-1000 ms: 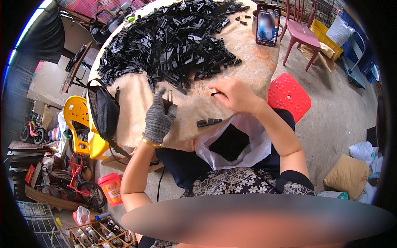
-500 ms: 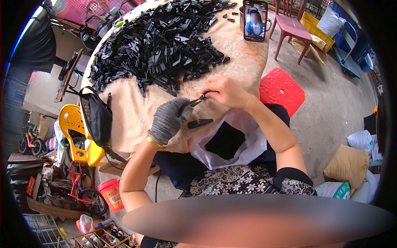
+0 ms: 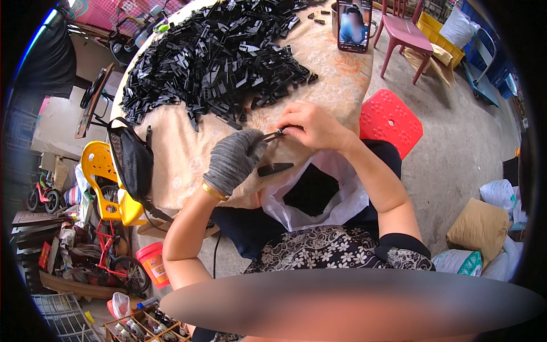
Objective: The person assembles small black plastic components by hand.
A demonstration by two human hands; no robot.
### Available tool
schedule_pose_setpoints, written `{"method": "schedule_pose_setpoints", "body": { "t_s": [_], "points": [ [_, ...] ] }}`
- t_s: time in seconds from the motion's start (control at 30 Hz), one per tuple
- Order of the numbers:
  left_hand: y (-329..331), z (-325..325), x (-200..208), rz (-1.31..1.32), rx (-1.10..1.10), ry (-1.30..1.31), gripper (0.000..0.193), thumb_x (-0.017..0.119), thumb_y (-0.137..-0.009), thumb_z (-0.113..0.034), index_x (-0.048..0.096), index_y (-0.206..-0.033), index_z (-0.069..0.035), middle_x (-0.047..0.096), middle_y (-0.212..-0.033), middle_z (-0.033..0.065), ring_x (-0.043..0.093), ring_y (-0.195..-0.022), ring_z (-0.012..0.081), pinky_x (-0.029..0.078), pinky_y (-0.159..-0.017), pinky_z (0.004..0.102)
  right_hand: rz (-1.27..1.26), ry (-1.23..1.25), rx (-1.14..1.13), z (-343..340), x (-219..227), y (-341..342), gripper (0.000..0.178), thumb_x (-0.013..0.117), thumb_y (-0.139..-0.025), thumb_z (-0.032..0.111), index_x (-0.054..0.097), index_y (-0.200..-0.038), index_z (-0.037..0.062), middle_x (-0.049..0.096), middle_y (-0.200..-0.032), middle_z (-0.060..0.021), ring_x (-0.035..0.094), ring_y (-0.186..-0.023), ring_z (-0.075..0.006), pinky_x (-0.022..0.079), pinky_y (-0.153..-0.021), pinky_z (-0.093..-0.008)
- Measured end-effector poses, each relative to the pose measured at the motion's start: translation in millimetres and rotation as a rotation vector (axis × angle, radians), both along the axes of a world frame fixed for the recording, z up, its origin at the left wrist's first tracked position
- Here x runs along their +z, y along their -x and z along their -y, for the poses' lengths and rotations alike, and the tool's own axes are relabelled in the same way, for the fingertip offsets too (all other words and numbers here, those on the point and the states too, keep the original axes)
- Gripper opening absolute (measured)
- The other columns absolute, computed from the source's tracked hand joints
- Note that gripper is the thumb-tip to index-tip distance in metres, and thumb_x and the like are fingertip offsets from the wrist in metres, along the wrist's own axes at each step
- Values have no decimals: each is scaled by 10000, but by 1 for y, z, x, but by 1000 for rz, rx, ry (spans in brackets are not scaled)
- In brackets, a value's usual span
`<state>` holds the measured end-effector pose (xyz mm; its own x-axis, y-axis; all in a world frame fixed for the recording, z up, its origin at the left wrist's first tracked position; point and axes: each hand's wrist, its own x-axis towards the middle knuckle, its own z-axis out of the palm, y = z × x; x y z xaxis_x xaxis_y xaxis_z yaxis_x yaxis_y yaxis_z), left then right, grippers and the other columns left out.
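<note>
My left hand (image 3: 233, 161), in a grey knit glove, and my bare right hand (image 3: 314, 125) meet above the near edge of the table. Between their fingertips they pinch a small thin black plastic part (image 3: 274, 135). Just below the hands a dark, elongated piece (image 3: 275, 169) lies at the table edge. A large heap of similar black plastic parts (image 3: 211, 57) covers the far half of the cloth-covered round table (image 3: 182, 154). In my lap an open white plastic bag (image 3: 336, 199) holds black pieces.
A phone (image 3: 354, 23) stands propped at the table's far side. A red plastic stool (image 3: 390, 119) and a pink chair (image 3: 403, 34) stand to the right. A black bag (image 3: 132, 162) hangs on a yellow chair (image 3: 98, 171) at left, with toys and an orange bucket (image 3: 152, 263) below.
My gloved left hand, which held a part upright a second ago, has moved right to join my right hand. Both now grip the small part together.
</note>
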<state>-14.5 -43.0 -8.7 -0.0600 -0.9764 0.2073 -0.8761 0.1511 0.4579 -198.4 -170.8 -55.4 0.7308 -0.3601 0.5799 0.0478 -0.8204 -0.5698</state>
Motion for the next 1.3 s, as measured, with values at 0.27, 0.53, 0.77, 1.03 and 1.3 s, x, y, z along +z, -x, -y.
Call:
{"method": "schedule_pose_setpoints", "body": {
  "t_s": [0.27, 0.53, 0.77, 1.03, 1.3],
  "points": [
    [5, 4, 10, 194, -42, 74, 131, 591, -802, -193, 624, -860, -80, 619, -741, 137, 612, -696, 319, 481, -605, 411, 3, 29, -12, 1, -3, -1, 137, 664, -721, 64, 656, -857, 46, 603, -844, -91, 574, -831, -281, 459, -735, -363],
    [17, 33, 18, 392, -132, -114, 252, 604, -820, -285, 569, -877, -42, 601, -728, 163, 601, -689, 349, 469, -602, 425, 0, 80, -12, -3, -1, -2, 141, 677, -709, 82, 644, -844, 67, 604, -825, -72, 580, -816, -283, 464, -724, -366],
    [26, 58, 16, 458, -248, -199, 257, 665, -761, -219, 540, -875, -25, 603, -774, 177, 604, -750, 349, 478, -660, 419, 33, 54, -180, -9, -7, 2, 159, 700, -675, 165, 603, -771, 83, 578, -810, -74, 578, -795, -266, 432, -717, -388],
    [25, 54, 16, 440, -222, -175, 266, 687, -719, -171, 533, -873, -19, 608, -767, 175, 606, -763, 343, 478, -676, 414, 100, 301, -314, -24, -12, -2, 140, 668, -684, 192, 586, -725, 86, 545, -767, -54, 553, -777, -256, 406, -720, -382],
    [22, 51, 9, 421, -205, -127, 280, 708, -713, -213, 522, -815, -29, 588, -729, 176, 591, -710, 366, 467, -631, 427, 45, 240, -333, -27, -10, -3, 93, 633, -700, 183, 603, -731, 101, 534, -761, -57, 544, -788, -253, 406, -745, -374]
  ]
}}
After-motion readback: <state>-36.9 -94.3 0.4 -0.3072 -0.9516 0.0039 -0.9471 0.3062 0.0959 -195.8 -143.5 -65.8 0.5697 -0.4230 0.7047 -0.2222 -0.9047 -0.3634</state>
